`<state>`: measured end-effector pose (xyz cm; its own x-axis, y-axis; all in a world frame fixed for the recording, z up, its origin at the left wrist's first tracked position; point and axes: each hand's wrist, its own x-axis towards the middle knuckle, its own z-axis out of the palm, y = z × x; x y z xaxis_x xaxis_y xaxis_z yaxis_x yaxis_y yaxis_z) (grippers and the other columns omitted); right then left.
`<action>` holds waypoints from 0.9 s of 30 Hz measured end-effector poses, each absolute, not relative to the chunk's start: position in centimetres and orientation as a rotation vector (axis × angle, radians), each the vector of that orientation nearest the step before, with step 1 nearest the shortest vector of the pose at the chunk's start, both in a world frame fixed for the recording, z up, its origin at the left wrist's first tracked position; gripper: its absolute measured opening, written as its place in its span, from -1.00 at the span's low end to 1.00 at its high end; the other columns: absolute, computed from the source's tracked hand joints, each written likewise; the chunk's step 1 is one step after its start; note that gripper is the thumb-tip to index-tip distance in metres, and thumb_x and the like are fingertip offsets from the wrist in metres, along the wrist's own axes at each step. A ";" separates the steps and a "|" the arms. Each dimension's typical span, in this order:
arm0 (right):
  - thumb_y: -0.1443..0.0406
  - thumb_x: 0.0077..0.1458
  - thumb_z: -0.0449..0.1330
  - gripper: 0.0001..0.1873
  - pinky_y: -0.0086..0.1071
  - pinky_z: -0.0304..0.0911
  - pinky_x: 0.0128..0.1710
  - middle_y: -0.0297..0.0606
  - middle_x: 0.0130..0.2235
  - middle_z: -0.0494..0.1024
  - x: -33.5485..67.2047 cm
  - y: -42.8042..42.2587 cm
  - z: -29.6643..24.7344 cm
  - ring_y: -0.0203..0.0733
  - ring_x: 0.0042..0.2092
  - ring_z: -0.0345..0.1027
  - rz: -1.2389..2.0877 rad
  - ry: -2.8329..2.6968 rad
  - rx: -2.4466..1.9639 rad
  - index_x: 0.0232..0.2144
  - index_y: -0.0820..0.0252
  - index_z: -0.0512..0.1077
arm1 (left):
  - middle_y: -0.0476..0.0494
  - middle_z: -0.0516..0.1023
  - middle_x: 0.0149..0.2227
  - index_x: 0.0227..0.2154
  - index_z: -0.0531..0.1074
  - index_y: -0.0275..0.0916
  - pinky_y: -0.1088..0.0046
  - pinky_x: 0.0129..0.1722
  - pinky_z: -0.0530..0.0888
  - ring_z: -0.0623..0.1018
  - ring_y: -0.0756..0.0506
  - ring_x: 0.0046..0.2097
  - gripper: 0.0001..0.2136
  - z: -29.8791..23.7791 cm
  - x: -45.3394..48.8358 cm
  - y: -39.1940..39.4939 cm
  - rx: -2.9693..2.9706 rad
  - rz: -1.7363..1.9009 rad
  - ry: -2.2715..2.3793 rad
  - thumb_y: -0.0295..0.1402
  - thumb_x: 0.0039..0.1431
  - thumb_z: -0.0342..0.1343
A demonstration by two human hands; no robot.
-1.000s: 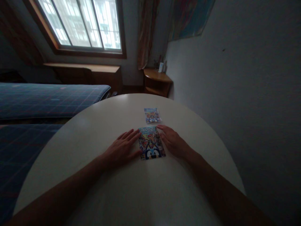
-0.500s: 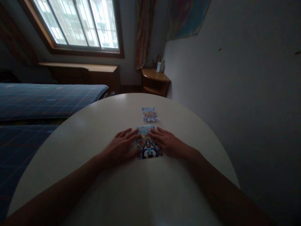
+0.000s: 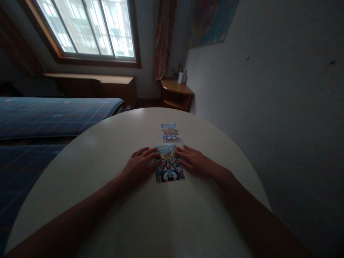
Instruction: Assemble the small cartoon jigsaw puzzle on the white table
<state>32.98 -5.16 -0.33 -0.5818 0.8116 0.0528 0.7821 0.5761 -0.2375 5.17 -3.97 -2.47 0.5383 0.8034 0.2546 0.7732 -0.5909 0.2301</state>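
A colourful picture sheet [image 3: 170, 168] with a blue cartoon dog at its near end lies flat on the white round table [image 3: 129, 222]. My left hand [image 3: 139, 165] rests along its left side, fingers spread and their tips over the edge. From the right, my right hand [image 3: 195, 161] reaches in with fingers stretched out, tips on the upper right edge. Neither hand grips anything. Just beyond the sheet lies a smaller paper [image 3: 170, 132] with a similar picture, its right corner slightly raised. Whether the larger sheet is one piece or several cannot be made out.
A white wall [image 3: 268, 118] runs close along the table's right side. To the left stands a bed with a blue checked mattress [image 3: 59, 114]. A wooden corner shelf [image 3: 176, 87] holding small items is behind the table, and a long wooden desk [image 3: 107, 78] stands below the window.
Both hands have drawn slightly outward, uncovering more of the picture. My right hand has slid right to the sheet's edge, and my left thumb has moved up from its lower left side.
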 end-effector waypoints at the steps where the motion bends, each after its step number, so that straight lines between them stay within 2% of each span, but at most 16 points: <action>1: 0.11 0.35 -0.08 -0.43 0.06 -0.04 0.34 -0.15 0.36 0.16 32.8 -5.4 -0.3 0.06 0.38 -0.03 0.271 -2.656 -1.384 0.32 0.17 0.17 | 0.03 0.37 0.25 0.14 0.39 0.00 0.04 0.22 0.28 0.31 -0.26 0.26 -0.65 -2.5 5.2 -4.0 2.684 0.510 1.377 -0.09 0.37 -0.03; 5: 0.05 0.35 -0.14 -0.34 0.06 -0.07 0.34 -0.11 0.39 0.05 31.8 -6.6 -0.1 0.16 0.40 -0.13 0.263 -2.650 -1.574 0.35 0.28 0.09 | -0.01 0.29 0.30 0.22 0.31 -0.04 0.04 0.25 0.25 0.25 -0.27 0.31 -0.57 -2.9 5.0 -4.0 2.708 0.473 1.362 -0.06 0.38 -0.07; 10: -0.16 0.28 -0.20 -0.16 0.08 -0.12 0.35 -0.19 0.42 -0.06 30.0 -7.9 0.0 0.18 0.42 -0.25 0.294 -2.527 -1.786 0.38 0.25 0.00 | -0.01 0.22 0.34 0.24 0.29 -0.03 0.02 0.27 0.22 0.19 -0.29 0.34 -0.51 -3.2 4.9 -3.9 2.690 0.478 1.367 0.03 0.34 -0.08; 13: -0.22 0.24 -0.25 -0.08 0.08 -0.19 0.36 -0.16 0.43 -0.11 29.2 -8.3 -0.1 0.16 0.43 -0.31 0.292 -2.484 -1.866 0.39 0.29 -0.05 | -0.01 0.22 0.34 0.24 0.28 -0.02 0.03 0.27 0.22 0.19 -0.28 0.34 -0.50 -3.1 5.0 -3.9 2.688 0.463 1.364 0.03 0.34 -0.07; 18: -0.22 0.25 -0.28 -0.06 0.02 -0.26 0.38 -0.08 0.44 -0.17 27.9 -8.7 -0.3 0.10 0.44 -0.35 0.286 -2.518 -1.706 0.40 0.32 -0.12 | -0.02 0.21 0.34 0.25 0.27 0.00 0.03 0.27 0.21 0.17 -0.29 0.35 -0.51 -3.1 4.9 -4.0 2.707 0.448 1.354 0.02 0.34 -0.08; 22: -0.24 0.23 -0.26 -0.03 -0.05 -0.31 0.39 -0.04 0.43 -0.14 26.3 -8.7 -0.7 0.05 0.44 -0.35 0.298 -2.564 -1.458 0.40 0.35 -0.12 | -0.01 0.14 0.37 0.30 0.18 -0.01 0.03 0.29 0.17 0.12 -0.26 0.37 -0.53 -3.1 4.8 -4.0 2.738 0.405 1.290 -0.16 0.36 -0.10; 25: -0.29 0.17 -0.20 0.02 0.02 -0.33 0.38 -0.04 0.43 -0.11 25.3 -8.5 -0.9 0.14 0.43 -0.33 0.306 -2.554 -1.454 0.40 0.29 -0.11 | -0.03 0.17 0.36 0.33 0.12 -0.11 0.09 0.30 0.16 0.12 -0.19 0.38 -0.47 -3.1 4.7 -3.8 2.720 0.395 1.294 -0.36 0.30 -0.13; 27: -0.33 0.12 -0.16 0.05 0.05 -0.34 0.38 -0.05 0.43 -0.13 25.0 -8.4 -0.9 0.19 0.43 -0.32 0.317 -2.548 -1.485 0.41 0.24 -0.11 | -0.08 0.21 0.34 0.32 0.14 -0.19 0.13 0.31 0.17 0.14 -0.16 0.37 -0.48 -3.2 4.7 -3.8 2.702 0.414 1.324 -0.38 0.29 -0.15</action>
